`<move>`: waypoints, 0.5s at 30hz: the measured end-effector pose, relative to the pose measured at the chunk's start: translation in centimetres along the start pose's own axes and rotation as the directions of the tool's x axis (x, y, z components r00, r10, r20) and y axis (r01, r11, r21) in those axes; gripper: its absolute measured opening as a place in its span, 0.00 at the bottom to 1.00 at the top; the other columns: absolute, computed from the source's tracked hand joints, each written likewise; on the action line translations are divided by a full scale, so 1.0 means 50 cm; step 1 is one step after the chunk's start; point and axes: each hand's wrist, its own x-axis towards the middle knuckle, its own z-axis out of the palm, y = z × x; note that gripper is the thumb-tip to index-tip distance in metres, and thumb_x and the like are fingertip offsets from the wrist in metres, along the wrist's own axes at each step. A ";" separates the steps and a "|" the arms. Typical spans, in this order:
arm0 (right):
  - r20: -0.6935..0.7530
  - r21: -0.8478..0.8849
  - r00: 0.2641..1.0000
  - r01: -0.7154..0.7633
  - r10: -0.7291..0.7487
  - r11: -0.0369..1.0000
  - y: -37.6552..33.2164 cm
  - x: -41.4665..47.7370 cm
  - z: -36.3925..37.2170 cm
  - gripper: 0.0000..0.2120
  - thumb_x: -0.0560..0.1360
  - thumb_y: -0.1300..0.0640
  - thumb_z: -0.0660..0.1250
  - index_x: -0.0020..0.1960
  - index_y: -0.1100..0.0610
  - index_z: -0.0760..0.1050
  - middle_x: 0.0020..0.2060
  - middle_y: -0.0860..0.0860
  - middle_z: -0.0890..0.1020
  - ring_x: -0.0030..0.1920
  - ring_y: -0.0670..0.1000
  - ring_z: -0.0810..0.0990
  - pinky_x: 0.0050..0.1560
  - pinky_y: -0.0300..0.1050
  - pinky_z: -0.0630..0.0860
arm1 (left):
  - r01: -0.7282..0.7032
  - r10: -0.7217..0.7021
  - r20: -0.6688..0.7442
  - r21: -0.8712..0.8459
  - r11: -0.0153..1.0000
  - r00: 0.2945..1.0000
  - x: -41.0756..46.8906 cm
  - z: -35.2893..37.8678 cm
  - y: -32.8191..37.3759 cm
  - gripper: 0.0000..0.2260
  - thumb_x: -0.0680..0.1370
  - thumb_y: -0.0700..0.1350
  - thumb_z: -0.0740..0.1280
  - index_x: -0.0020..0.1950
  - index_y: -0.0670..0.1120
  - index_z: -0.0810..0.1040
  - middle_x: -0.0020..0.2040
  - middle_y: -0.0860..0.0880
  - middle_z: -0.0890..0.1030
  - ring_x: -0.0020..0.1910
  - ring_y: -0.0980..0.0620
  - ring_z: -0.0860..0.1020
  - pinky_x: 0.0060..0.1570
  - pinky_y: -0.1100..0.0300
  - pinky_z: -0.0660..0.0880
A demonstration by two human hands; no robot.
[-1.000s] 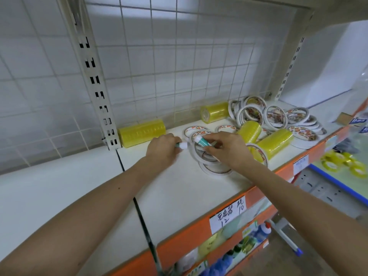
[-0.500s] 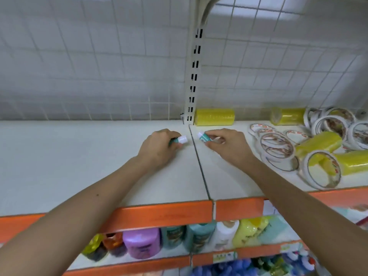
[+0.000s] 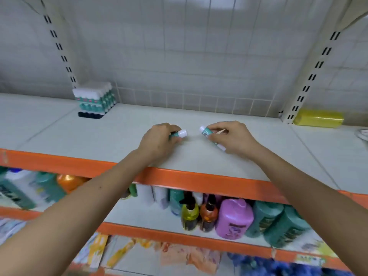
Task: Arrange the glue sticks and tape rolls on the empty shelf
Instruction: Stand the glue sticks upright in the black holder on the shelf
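My left hand (image 3: 159,140) grips a teal glue stick with a white cap (image 3: 182,133) that pokes out to the right. My right hand (image 3: 232,137) holds another teal glue stick (image 3: 206,132), its white cap pointing left. Both hands hover just above the white shelf (image 3: 123,136), a short gap apart. A block of upright teal-and-white glue sticks (image 3: 94,100) stands at the shelf's back left. A yellow tape pack (image 3: 318,118) lies at the back right, past the upright post. A white tape roll (image 3: 362,134) shows at the right edge.
The shelf has an orange front lip (image 3: 199,181). Slotted uprights (image 3: 310,76) rise at the back left and right against a tiled wall. The lower shelf holds several bottles, among them a purple one (image 3: 234,218).
Both hands have carried their glue sticks leftward from the tape pile onto the neighbouring shelf bay. The tape rolls have slid out of view to the right, and the glue stick block has come into view.
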 end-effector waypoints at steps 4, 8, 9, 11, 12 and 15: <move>0.014 0.018 0.999 0.036 -0.036 0.999 -0.117 0.030 0.108 0.07 0.72 0.56 0.67 0.49 0.49 0.80 0.43 0.45 0.80 0.30 0.37 0.75 0.31 0.23 0.66 | 0.027 -0.026 -0.042 0.017 0.999 0.999 -0.055 -0.092 -0.125 0.12 0.77 0.52 0.63 0.56 0.50 0.79 0.50 0.46 0.80 0.49 0.45 0.76 0.50 0.54 0.73; 0.054 0.034 0.997 0.050 -0.052 0.998 -0.193 0.052 0.197 0.08 0.72 0.53 0.67 0.49 0.50 0.81 0.45 0.45 0.81 0.33 0.38 0.75 0.32 0.22 0.66 | 0.059 -0.057 -0.054 0.020 0.998 0.997 -0.087 -0.149 -0.230 0.13 0.77 0.54 0.63 0.56 0.50 0.79 0.50 0.46 0.81 0.48 0.46 0.77 0.51 0.52 0.74; 0.068 0.024 0.996 0.059 -0.061 0.998 -0.209 0.064 0.215 0.08 0.72 0.53 0.67 0.50 0.50 0.81 0.46 0.45 0.81 0.34 0.39 0.75 0.32 0.22 0.66 | 0.074 -0.072 -0.056 0.022 0.997 0.996 -0.093 -0.160 -0.256 0.14 0.77 0.56 0.62 0.55 0.50 0.79 0.50 0.47 0.81 0.48 0.46 0.77 0.50 0.52 0.74; 0.082 0.016 0.994 0.065 -0.067 0.998 -0.235 0.092 0.246 0.08 0.72 0.55 0.67 0.50 0.50 0.81 0.47 0.46 0.81 0.35 0.40 0.75 0.31 0.22 0.66 | 0.109 -0.107 -0.059 0.033 0.993 0.992 -0.103 -0.179 -0.303 0.14 0.77 0.57 0.61 0.55 0.51 0.79 0.50 0.48 0.81 0.48 0.47 0.77 0.49 0.53 0.74; 0.095 0.019 0.993 0.071 -0.073 0.997 -0.250 0.110 0.266 0.08 0.72 0.56 0.67 0.50 0.50 0.81 0.48 0.47 0.82 0.35 0.41 0.76 0.31 0.22 0.66 | 0.130 -0.127 -0.062 0.046 0.991 0.990 -0.107 -0.191 -0.329 0.14 0.77 0.57 0.62 0.55 0.51 0.79 0.50 0.48 0.81 0.47 0.47 0.77 0.48 0.54 0.74; 0.135 0.024 0.986 0.098 -0.101 0.995 -0.286 0.165 0.327 0.08 0.72 0.57 0.67 0.50 0.50 0.81 0.49 0.48 0.82 0.37 0.45 0.76 0.31 0.23 0.66 | 0.168 -0.162 -0.070 0.087 0.982 0.984 -0.106 -0.225 -0.399 0.13 0.77 0.55 0.62 0.56 0.51 0.79 0.49 0.48 0.80 0.48 0.47 0.76 0.47 0.55 0.73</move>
